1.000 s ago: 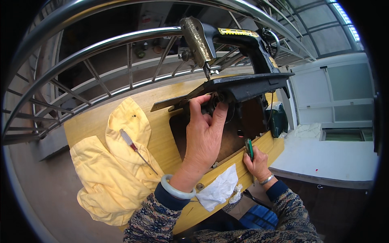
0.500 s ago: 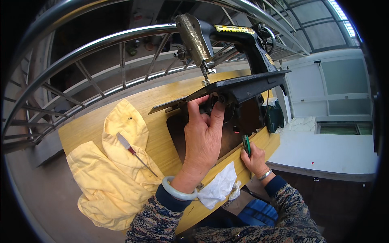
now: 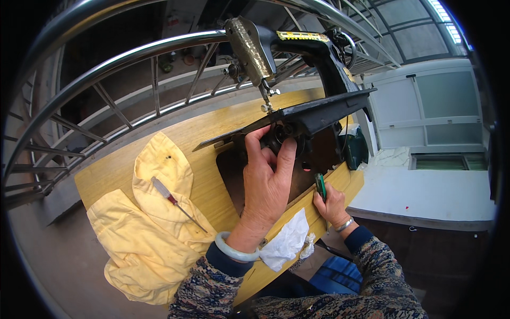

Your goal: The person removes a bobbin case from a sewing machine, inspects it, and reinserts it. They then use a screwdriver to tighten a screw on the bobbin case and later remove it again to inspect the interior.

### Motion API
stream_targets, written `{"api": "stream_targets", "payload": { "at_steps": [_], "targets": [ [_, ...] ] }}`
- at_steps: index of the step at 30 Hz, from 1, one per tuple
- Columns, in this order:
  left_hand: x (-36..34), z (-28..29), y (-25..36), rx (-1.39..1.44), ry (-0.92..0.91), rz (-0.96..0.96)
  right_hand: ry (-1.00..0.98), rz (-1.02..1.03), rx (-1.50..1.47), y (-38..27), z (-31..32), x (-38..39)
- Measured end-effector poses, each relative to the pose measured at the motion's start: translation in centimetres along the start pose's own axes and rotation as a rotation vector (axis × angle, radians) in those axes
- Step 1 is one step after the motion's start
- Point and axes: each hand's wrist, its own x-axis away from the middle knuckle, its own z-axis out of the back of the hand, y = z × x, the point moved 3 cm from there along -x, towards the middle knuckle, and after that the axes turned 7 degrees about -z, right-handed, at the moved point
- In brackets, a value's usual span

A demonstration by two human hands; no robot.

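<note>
A black sewing machine (image 3: 326, 64) is tipped up on its hinged bed above the wooden table (image 3: 109, 165). My left hand (image 3: 265, 191) reaches under the bed, its thumb and forefinger gripping the round mechanism (image 3: 280, 132) beneath the needle. My right hand (image 3: 330, 204), lower right near the table edge, is closed round a green-handled tool (image 3: 320, 186) with a thin metal shaft pointing down. At the left, a screwdriver (image 3: 165, 191) with a clear and red handle lies on a yellow cloth (image 3: 127, 244).
Crumpled white paper (image 3: 281, 242) lies at the near edge. A dark green object (image 3: 357, 154) stands at the table's right end. Steel railing (image 3: 138, 58) runs behind and left; a white-framed glass panel (image 3: 443, 106) is at the right.
The view has shifted slightly, so the machine sits higher and further left. My left thumb has slid a little downward on the mechanism; my right hand still holds the green tool.
</note>
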Motion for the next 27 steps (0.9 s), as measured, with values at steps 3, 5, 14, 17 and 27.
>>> {"api": "stream_targets", "payload": {
  "at_steps": [3, 5, 14, 17, 27],
  "targets": [
    [0.22, 0.08, 0.14, 0.029, -0.007, -0.014, -0.002, -0.012, 0.007, -0.03, -0.05, 0.0],
    [0.17, 0.04, 0.04, 0.053, -0.012, -0.028, -0.001, -0.01, 0.014, -0.15, -0.04, -0.01],
    [0.02, 0.47, -0.37, 0.044, -0.025, -0.069, -0.068, -0.031, 0.008, -0.49, 0.28, 0.0],
    [-0.03, 0.54, -0.52, 0.037, -0.027, -0.069, -0.104, -0.025, 0.022, -0.46, 0.38, 0.06],
    [-0.13, 0.62, -0.51, 0.052, -0.041, -0.082, -0.127, 0.008, 0.055, -0.36, 0.4, 0.15]
  ]
}}
